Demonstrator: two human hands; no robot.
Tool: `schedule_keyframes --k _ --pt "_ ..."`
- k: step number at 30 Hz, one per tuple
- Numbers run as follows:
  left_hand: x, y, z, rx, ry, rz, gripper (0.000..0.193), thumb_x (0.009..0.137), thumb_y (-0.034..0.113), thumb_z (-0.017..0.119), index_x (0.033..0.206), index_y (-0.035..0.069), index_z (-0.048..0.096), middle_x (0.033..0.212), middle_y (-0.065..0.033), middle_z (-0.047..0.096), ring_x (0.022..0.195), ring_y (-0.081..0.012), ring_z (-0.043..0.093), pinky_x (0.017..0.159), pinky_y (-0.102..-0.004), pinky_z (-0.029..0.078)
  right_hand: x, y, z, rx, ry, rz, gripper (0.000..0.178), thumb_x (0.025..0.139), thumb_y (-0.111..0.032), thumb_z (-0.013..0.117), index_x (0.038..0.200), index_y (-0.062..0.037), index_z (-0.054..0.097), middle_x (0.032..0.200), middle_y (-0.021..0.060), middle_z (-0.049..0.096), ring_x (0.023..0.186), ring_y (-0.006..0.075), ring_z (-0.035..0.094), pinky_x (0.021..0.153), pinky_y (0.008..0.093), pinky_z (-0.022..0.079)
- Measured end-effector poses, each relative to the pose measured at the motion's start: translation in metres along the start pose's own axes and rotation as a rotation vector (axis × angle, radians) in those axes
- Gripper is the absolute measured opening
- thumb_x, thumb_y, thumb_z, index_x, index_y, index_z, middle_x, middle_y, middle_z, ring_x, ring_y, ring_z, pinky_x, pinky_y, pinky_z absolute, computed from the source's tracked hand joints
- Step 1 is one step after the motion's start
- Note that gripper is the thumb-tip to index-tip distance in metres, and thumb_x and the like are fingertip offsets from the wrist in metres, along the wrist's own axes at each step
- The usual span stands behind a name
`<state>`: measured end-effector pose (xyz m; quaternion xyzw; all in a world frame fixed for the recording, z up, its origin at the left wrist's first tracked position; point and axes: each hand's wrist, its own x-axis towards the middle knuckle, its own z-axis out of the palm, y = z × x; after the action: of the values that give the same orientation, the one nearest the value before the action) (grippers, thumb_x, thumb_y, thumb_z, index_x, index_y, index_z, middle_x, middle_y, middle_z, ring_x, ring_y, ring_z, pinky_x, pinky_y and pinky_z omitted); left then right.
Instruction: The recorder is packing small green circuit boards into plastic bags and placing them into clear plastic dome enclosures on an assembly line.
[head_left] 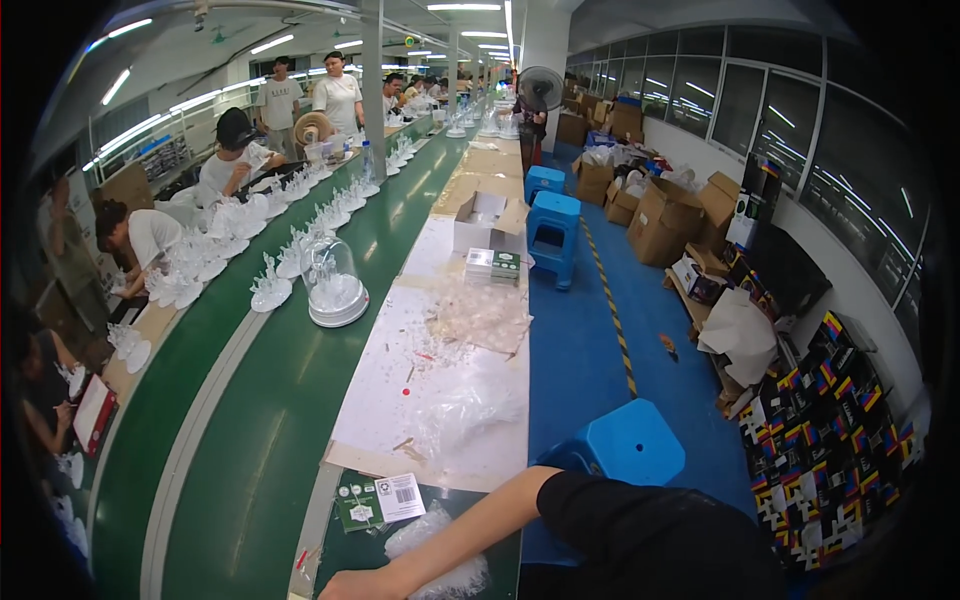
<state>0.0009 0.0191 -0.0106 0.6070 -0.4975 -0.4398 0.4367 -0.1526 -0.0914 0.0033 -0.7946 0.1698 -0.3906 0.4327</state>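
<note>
Right hand [365,586], near edge, bare forearm from a black sleeve; fingers cut off from my view, so I cannot tell whether they are apart, together or clamped
Left hand: out of my sight, state untold
Clear plastic packing [420,532], one bundle, on the near bench, close by the right hand, forearm crossing over it
Green card [357,507] and white barcode label [400,497], just beyond the bundle
Blue plastic stool [632,448], right of the bench
Crumpled clear film [470,408], farther along the white bench top [375,425]
Clear dome [332,272] on a white round base, left, on the green conveyor [255,425]
Bubble wrap [485,318], heaped
Open white carton [488,225], beyond
Pedestal fan [540,88], far end
</note>
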Motion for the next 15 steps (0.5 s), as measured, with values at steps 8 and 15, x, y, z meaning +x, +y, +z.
schedule_keyframes --k 8,15 --pt "0.006 0.005 0.005 -0.003 0.123 0.013 0.027 0.095 0.022 0.052 0.098 -0.003 0.062 0.08 -0.0039 0.056 0.072 -0.0128 0.049 0.065 -0.0261 0.041 -0.007 -0.001 -0.005 -0.082 0.03 0.07 0.013 0.075 -0.016 0.065 0.074 -0.0059 0.056 0.064 0.0118 0.056 0.057 0.0285 0.058 0.05 0.037 0.043" --pt "-0.006 0.025 0.004 0.02 0.145 0.004 0.023 0.095 0.017 0.051 0.093 -0.003 0.062 0.077 -0.0038 0.057 0.072 -0.0125 0.049 0.065 -0.0262 0.041 -0.005 -0.006 -0.006 -0.01 -0.075 0.109 0.014 0.077 -0.013 0.063 0.078 -0.0047 0.052 0.065 0.0082 0.057 0.057 0.0233 0.058 0.051 0.0331 0.043"
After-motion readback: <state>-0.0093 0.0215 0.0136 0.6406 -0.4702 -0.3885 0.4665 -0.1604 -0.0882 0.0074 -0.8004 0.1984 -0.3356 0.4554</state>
